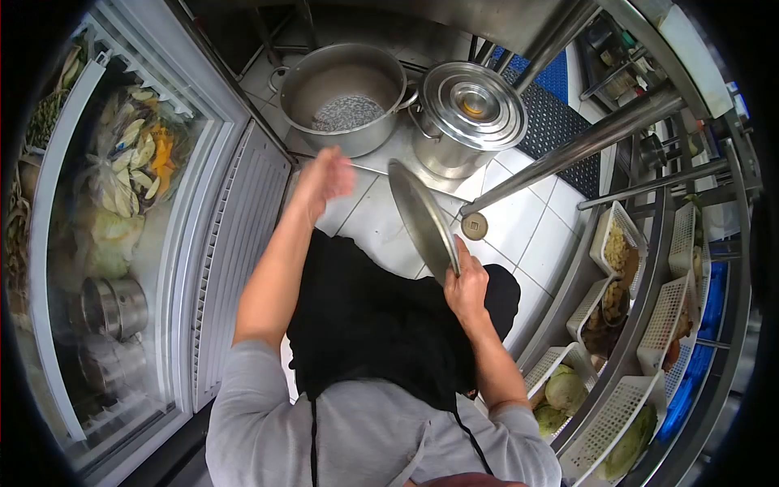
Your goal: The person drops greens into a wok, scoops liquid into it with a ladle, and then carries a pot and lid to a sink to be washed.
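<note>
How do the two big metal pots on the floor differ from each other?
The left pot is open, so its inside shows, with something speckled grey at the bottom; the right pot is covered by a lid. The left pot looks wider and lower; the right pot looks taller and narrower. The left hand hovers near the left pot, while the right hand holds a loose lid below the right pot. Both are shiny steel with side handles.
</note>
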The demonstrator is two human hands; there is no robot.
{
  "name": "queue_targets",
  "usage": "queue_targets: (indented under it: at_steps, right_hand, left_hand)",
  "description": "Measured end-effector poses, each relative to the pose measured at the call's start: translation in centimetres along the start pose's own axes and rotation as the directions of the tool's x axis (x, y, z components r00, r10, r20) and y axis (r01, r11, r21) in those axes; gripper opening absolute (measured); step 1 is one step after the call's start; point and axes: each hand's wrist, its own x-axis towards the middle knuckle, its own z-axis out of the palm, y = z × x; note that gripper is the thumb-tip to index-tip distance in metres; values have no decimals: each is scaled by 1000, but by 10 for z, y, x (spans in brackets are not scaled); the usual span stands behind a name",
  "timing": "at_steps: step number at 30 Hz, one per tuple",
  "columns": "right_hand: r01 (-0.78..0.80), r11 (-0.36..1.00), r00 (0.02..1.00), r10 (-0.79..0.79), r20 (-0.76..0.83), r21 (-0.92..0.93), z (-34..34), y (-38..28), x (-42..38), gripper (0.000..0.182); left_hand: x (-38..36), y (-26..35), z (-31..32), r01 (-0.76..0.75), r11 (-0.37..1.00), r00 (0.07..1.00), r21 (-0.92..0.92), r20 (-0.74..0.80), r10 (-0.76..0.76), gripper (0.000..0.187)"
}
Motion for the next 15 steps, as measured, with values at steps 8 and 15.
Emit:
queue_targets:
  at_steps: [8, 15]
  right_hand:
    - [607, 761, 787, -615, 43, -230, -39, -50, 57, 57]
    - [542, 707, 787, -617, -22, -455, -42, -74, 129, 75]
  left_hand:
    - [-122, 1, 4, -159, 889, 969, -430, 102, 223, 18]
    - [-125, 20, -6, -377, 760, 907, -530, -46, 418, 39]
